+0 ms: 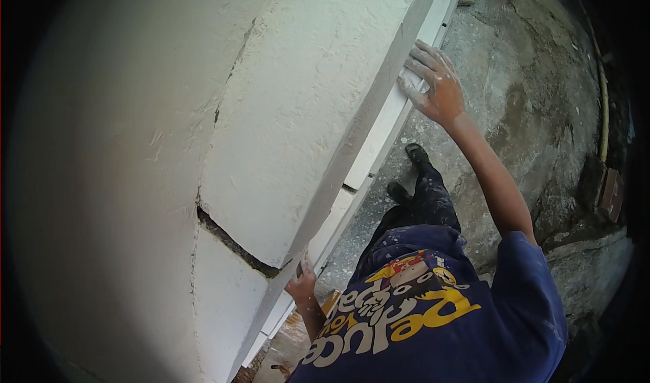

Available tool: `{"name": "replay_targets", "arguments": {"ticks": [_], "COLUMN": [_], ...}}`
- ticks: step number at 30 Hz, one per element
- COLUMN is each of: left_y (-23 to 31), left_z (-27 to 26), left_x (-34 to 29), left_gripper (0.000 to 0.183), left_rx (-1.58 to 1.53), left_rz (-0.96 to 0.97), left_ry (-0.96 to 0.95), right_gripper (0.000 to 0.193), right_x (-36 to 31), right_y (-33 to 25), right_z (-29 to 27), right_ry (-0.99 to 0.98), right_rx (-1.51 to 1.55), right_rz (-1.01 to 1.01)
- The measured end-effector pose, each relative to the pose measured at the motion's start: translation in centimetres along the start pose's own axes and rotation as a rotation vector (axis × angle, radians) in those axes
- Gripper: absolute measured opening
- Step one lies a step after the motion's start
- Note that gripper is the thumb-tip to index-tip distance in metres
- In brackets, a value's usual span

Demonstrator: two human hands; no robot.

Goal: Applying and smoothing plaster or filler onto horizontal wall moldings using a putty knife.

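Note:
A long white block with a rough, plastered face (298, 126) fills the left and middle of the view. Along its right side runs a narrow white ledge (379, 131). My right hand (437, 85), dusted white, lies on the upper part of this ledge with its fingers stretched out and the thumb apart. Lower down, my left hand (302, 285) touches the block's edge near the end of a dark gap (237, 244). Its fingers point up along the edge and look extended, though they are partly hidden.
Stained grey concrete floor (487, 65) lies to the right, below the ledge. My dark, spattered boots (418, 155) stand close to the block. A long pole (602, 105) and a brown brick-like piece (611, 195) are at the far right. Someone's foot (466, 1) shows at the top.

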State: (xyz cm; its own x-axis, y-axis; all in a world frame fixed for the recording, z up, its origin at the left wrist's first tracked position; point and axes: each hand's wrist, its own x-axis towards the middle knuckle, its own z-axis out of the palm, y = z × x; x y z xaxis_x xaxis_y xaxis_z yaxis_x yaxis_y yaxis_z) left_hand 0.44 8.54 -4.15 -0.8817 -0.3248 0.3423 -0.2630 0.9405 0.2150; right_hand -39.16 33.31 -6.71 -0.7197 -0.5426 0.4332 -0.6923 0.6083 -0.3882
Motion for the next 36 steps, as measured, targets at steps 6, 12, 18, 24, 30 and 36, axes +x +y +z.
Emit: {"name": "replay_targets", "arguments": {"ticks": [6, 12, 18, 24, 30, 36], "left_y": [0.6, 0.5, 0.8, 0.6, 0.1, 0.1], "left_z": [-0.2, -0.3, -0.2, -0.3, -0.1, 0.1], "left_x": [0.7, 0.8, 0.6, 0.7, 0.1, 0.0], "left_gripper": [0.029, 0.028, 0.028, 0.029, 0.028, 0.028], "left_rx": [0.008, 0.0, 0.028, 0.199, 0.24, 0.202], "left_rz": [0.028, 0.054, 0.022, 0.201, 0.268, 0.197], "left_ry": [0.033, 0.012, 0.009, 0.004, 0.019, 0.021], "right_gripper": [0.046, 0.045, 0.041, 0.042, 0.062, 0.053], "right_x": [-6.6, -0.5, -6.9, -0.4, -7.6, -1.5], "right_y": [-9.4, 1.1, -10.5, -1.3, -10.2, -2.6], "right_z": [2.4, 1.0, 2.3, 1.0, 2.5, 0.9], "right_ry": [-0.044, 0.111, -0.131, 0.035, -0.259, 0.048], "right_rx": [0.192, -0.076, 0.205, -0.12, 0.132, -0.109], "right_rz": [-0.076, 0.045, -0.115, 0.037, -0.285, 0.025]}}
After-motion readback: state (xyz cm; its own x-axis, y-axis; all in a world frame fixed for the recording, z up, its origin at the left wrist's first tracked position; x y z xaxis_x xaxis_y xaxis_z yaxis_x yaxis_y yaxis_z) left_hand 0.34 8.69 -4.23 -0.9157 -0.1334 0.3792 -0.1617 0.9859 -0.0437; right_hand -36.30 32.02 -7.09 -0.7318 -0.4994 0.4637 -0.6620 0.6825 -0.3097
